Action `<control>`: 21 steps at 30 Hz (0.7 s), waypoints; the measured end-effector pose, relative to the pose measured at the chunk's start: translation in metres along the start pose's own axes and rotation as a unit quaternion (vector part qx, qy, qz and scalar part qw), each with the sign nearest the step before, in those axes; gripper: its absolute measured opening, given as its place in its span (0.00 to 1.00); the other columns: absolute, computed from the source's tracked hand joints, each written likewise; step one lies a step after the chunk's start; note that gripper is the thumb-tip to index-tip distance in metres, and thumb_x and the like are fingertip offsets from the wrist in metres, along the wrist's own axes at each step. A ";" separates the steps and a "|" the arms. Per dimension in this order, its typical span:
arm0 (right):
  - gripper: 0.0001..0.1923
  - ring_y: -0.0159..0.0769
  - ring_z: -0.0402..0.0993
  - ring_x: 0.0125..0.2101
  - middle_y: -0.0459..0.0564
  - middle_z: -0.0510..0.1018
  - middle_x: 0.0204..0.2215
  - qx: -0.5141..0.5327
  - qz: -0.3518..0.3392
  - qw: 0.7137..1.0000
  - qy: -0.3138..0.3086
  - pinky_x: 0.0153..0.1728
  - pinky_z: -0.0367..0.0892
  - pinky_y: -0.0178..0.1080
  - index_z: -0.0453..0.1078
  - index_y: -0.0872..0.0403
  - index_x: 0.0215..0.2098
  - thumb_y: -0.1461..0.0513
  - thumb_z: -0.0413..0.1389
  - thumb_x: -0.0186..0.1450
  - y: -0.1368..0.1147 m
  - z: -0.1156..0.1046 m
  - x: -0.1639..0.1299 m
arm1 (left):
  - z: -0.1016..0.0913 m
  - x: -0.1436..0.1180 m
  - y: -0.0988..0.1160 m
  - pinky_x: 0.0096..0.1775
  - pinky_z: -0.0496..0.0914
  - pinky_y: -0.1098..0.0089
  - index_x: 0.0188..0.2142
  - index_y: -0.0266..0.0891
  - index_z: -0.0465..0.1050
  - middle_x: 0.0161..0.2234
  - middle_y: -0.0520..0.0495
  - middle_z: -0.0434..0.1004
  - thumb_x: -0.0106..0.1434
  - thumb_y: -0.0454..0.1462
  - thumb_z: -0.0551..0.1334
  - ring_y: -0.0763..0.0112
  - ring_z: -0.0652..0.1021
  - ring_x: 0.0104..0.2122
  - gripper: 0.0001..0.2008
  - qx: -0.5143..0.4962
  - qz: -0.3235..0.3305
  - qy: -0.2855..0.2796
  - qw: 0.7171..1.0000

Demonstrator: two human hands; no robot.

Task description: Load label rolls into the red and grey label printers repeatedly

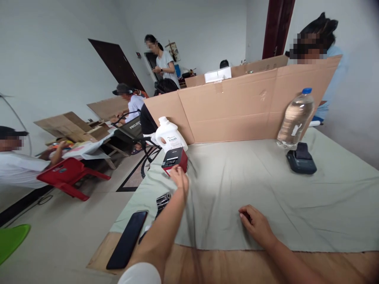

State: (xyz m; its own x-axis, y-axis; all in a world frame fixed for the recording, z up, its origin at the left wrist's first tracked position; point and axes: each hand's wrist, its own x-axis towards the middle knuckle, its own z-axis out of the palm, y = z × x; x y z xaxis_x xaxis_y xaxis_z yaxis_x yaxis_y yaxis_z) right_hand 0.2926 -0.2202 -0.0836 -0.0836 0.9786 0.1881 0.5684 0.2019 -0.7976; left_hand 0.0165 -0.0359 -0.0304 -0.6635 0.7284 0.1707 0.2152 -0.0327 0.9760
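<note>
My left hand (179, 176) reaches forward and touches the near edge of a small red and black box-shaped device (174, 159) at the left side of the table; whether it grips it I cannot tell. A white plastic jug (169, 134) stands just behind that device. My right hand (257, 224) rests on the grey-green cloth (266, 189) with fingers curled loosely and nothing in it. A black phone (128, 238) and a small dark metal object (162, 200) lie left of my left forearm.
A clear water bottle (295, 118) with a blue cap and a black device (301, 159) stand at the far right. A cardboard screen (242, 106) walls the table's back. Several other people sit or stand beyond it and at left, near a red chair (69, 173).
</note>
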 end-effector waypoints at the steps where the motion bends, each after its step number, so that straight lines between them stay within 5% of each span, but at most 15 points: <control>1: 0.11 0.37 0.72 0.32 0.49 0.76 0.31 0.006 0.002 1.000 -0.001 0.35 0.68 0.40 0.69 0.51 0.36 0.57 0.47 0.65 0.000 -0.001 -0.001 | 0.007 -0.025 -0.007 0.49 0.69 0.63 0.44 0.38 0.70 0.47 0.43 0.71 0.66 0.38 0.55 0.66 0.73 0.47 0.10 -0.010 0.002 -0.017 1.000; 6: 0.13 0.35 0.71 0.30 0.48 0.75 0.29 0.048 -0.002 0.998 -0.031 0.33 0.66 0.37 0.69 0.52 0.34 0.56 0.45 0.66 0.003 -0.014 -0.027 | 0.018 -0.133 -0.036 0.45 0.67 0.67 0.35 0.40 0.71 0.35 0.47 0.72 0.63 0.41 0.55 0.67 0.72 0.39 0.09 -0.105 -0.001 -0.184 0.977; 11: 0.11 0.34 0.71 0.30 0.47 0.75 0.29 0.069 -0.006 0.995 -0.073 0.32 0.67 0.36 0.70 0.52 0.33 0.57 0.48 0.65 0.013 -0.031 -0.045 | 0.003 -0.148 -0.038 0.38 0.66 0.70 0.29 0.41 0.71 0.30 0.48 0.70 0.60 0.46 0.57 0.67 0.70 0.34 0.12 -0.126 -0.023 -0.214 0.968; 14: 0.13 0.39 0.73 0.32 0.50 0.77 0.32 0.002 0.041 0.999 0.034 0.34 0.69 0.40 0.70 0.52 0.38 0.54 0.52 0.61 0.036 -0.061 -0.008 | 0.004 -0.142 -0.039 0.38 0.65 0.70 0.29 0.41 0.71 0.29 0.49 0.71 0.59 0.46 0.59 0.67 0.71 0.34 0.11 -0.110 -0.016 -0.241 0.964; 17: 0.26 0.55 0.65 0.50 0.65 0.71 0.47 -0.104 0.112 0.967 0.203 0.49 0.61 0.53 0.66 0.59 0.47 0.50 0.54 0.57 0.071 -0.115 0.053 | 0.009 -0.142 -0.041 0.38 0.65 0.69 0.28 0.40 0.71 0.29 0.49 0.71 0.57 0.46 0.60 0.66 0.71 0.34 0.11 -0.101 -0.005 -0.261 0.960; 21: 0.45 0.65 0.52 0.58 0.74 0.58 0.58 -0.255 0.253 0.862 0.358 0.54 0.52 0.60 0.55 0.64 0.58 0.48 0.61 0.50 0.117 -0.182 0.111 | 0.010 -0.145 -0.040 0.36 0.64 0.70 0.28 0.40 0.71 0.27 0.50 0.69 0.57 0.44 0.61 0.66 0.69 0.31 0.10 -0.074 0.015 -0.282 0.957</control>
State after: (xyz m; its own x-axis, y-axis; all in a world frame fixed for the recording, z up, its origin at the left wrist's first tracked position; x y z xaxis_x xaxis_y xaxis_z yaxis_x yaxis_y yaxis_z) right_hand 0.4984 -0.0956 -0.0519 0.7028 0.6239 0.3416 0.6854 -0.4653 -0.5602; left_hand 0.1111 -0.1329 -0.0956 -0.1584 0.9774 0.1396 0.0968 -0.1254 0.9874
